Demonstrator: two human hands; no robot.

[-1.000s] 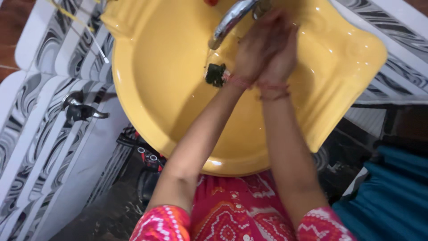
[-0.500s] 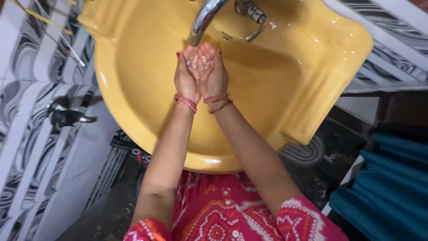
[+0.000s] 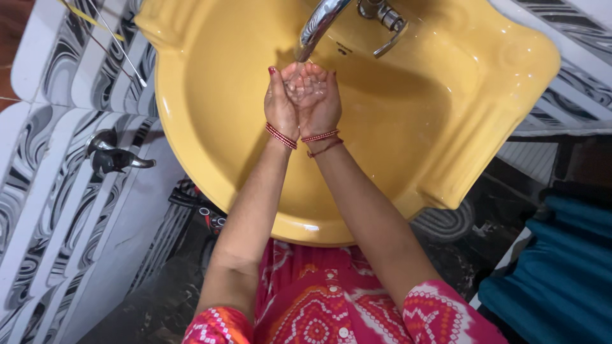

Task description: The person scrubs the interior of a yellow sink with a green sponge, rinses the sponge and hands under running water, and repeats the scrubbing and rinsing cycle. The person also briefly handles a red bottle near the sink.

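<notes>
Yellow basin (image 3: 446, 127): left hand (image 3: 280, 105) and right hand (image 3: 320, 102) cupped together, open, holding nothing solid, directly under spout (image 3: 319, 25).

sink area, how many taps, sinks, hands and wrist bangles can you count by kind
sink: 1
taps: 2, the sink tap and a wall tap
hands: 2, left hand and right hand, cupped together under the sink tap
wrists with red bangles: 2, left, right
total: 7
</notes>
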